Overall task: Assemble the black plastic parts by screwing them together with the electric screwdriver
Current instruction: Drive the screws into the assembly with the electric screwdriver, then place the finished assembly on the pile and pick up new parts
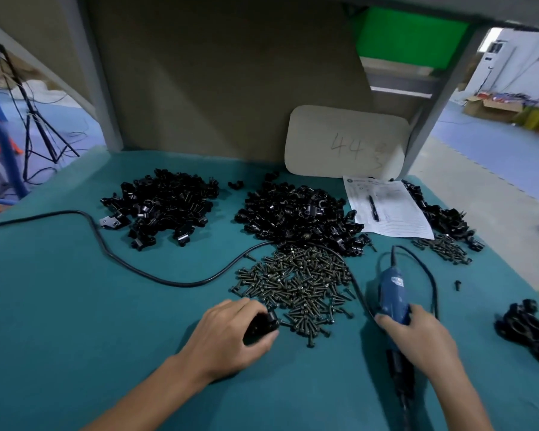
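My left hand (231,334) grips a black plastic part (260,328) at the near edge of a heap of dark screws (296,284). My right hand (417,340) holds the blue electric screwdriver (392,293), its tip pointing toward me and its black cord running back across the mat. Two big piles of black plastic parts lie further back, one at the left (162,206) and one in the middle (299,216).
A paper sheet with a pen (386,209) lies at the right over a third pile of black parts (442,216). Smaller screws (445,248) sit beside it. A cluster of black parts (526,328) lies at the near right. A white board (346,141) leans on the back wall.
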